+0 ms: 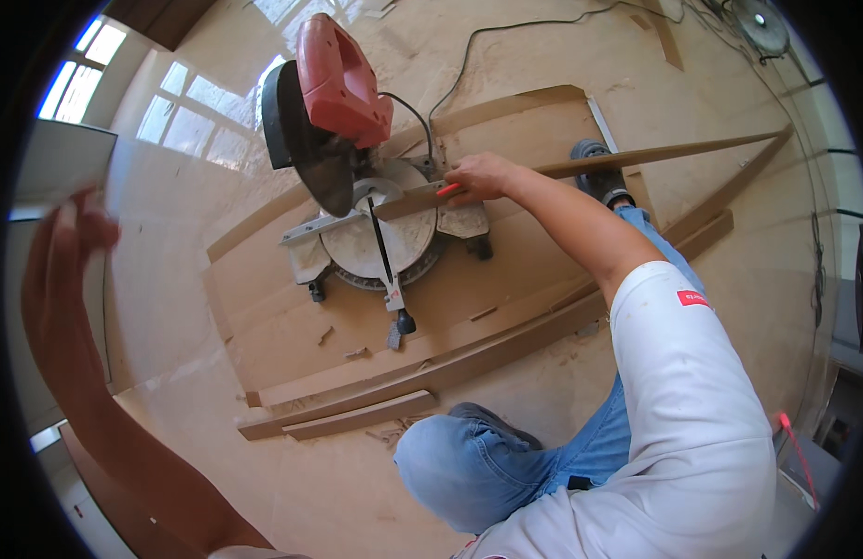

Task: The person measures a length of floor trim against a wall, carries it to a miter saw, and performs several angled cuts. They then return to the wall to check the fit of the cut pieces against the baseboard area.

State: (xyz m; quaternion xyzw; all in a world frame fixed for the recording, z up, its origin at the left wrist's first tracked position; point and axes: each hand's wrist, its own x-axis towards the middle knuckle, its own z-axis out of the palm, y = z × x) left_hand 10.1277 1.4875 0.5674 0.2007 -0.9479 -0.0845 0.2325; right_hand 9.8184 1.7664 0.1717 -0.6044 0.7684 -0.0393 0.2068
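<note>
My right hand (478,177) is closed on a long brown wooden strip (655,156) at the fence of a miter saw. A short red pencil-like stick (448,189) pokes out from its fingers. The strip's near end lies across the saw's round table (390,238), and the rest runs off to the right above my shoe. The red saw head (343,84) is raised, its dark guard (324,182) over the left part of the table. My left hand (82,228) is lifted at the far left, away from the saw; blur hides how its fingers are set.
Beneath the saw lies a flattened cardboard sheet (264,326) with scattered offcuts. Several long boards (506,349) and a short board (362,415) lie in front of my bent knee. A black cord (487,30) trails across the floor. At the upper right stands a round fan-like object (762,26).
</note>
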